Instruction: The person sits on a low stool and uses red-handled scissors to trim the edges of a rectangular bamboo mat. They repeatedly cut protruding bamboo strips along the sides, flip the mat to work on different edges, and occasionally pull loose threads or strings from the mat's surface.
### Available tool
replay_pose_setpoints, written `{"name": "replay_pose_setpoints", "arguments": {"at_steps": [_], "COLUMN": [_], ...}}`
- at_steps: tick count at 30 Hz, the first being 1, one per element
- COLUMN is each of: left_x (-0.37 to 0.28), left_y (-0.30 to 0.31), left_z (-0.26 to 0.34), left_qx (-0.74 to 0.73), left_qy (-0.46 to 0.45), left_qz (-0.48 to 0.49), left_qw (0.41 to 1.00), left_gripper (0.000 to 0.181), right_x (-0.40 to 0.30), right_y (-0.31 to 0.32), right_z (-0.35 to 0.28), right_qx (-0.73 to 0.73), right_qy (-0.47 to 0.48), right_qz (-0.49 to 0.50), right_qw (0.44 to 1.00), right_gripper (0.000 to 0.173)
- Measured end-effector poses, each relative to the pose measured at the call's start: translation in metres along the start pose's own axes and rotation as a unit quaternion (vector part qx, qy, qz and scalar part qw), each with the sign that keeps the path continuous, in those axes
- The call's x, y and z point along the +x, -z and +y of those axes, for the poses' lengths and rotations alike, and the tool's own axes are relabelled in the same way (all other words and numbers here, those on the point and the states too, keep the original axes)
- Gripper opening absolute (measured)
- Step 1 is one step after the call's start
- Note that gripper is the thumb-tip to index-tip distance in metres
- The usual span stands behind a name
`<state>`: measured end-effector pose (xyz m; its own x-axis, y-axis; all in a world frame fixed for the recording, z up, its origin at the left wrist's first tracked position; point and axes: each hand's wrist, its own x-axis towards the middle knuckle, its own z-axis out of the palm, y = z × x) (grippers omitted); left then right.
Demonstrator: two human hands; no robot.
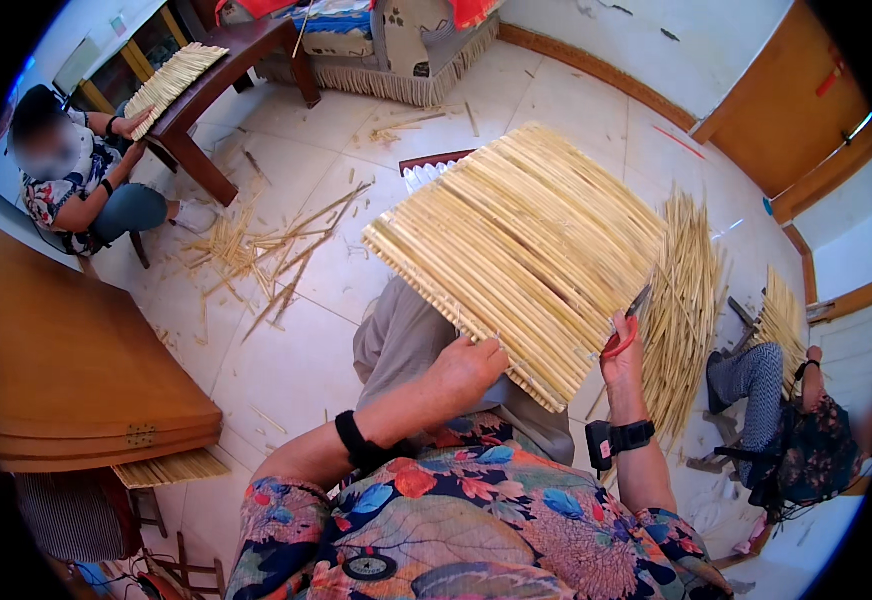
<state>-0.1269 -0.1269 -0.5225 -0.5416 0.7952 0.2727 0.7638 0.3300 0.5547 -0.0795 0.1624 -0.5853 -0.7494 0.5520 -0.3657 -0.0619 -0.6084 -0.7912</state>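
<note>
A panel of straw-coloured reed stalks, bound side by side, lies tilted over my knees. My left hand pinches its near edge, where short ends of binding string show. At the near right corner my right hand grips scissors with red handles. Their dark blades point up along the panel's right edge, and this hand also appears to touch that edge. Beneath the panel, part of a white ruffled cloth or cushion and a dark red wooden edge show; the rest is hidden.
A long heap of loose stalks lies on the tiles at right. Cut scraps litter the floor at left. A co-worker handles another panel on a wooden table. Another person sits at right. A folded brown tabletop stands near left.
</note>
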Motion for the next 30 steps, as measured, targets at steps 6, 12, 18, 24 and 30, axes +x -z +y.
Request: {"name": "replay_pose_setpoints", "arguments": {"at_steps": [6, 12, 18, 24, 30], "left_x": [-0.017, -0.025, -0.026, -0.029, -0.035], "left_y": [0.020, 0.022, 0.013, 0.012, 0.003], "left_z": [0.025, 0.039, 0.032, 0.037, 0.053], "left_qx": [-0.053, -0.102, -0.140, -0.179, -0.100], "left_qy": [0.093, 0.082, 0.091, 0.112, 0.088], "left_qz": [-0.140, -0.231, -0.264, -0.231, -0.158], "left_qw": [0.984, 0.964, 0.950, 0.950, 0.978], "left_gripper": [0.011, 0.016, 0.020, 0.015, 0.024], "right_x": [-0.008, 0.002, -0.029, -0.020, -0.007], "right_y": [-0.034, 0.016, -0.014, 0.004, 0.012], "right_z": [-0.008, 0.016, 0.000, 0.006, -0.016], "right_qx": [-0.082, -0.132, -0.125, -0.126, -0.323], "right_qy": [-0.055, -0.151, -0.155, -0.168, -0.156], "right_qz": [-0.084, -0.118, -0.116, -0.121, -0.096], "right_qw": [0.991, 0.973, 0.973, 0.970, 0.929], "right_gripper": [0.024, 0.025, 0.027, 0.034, 0.036]}}
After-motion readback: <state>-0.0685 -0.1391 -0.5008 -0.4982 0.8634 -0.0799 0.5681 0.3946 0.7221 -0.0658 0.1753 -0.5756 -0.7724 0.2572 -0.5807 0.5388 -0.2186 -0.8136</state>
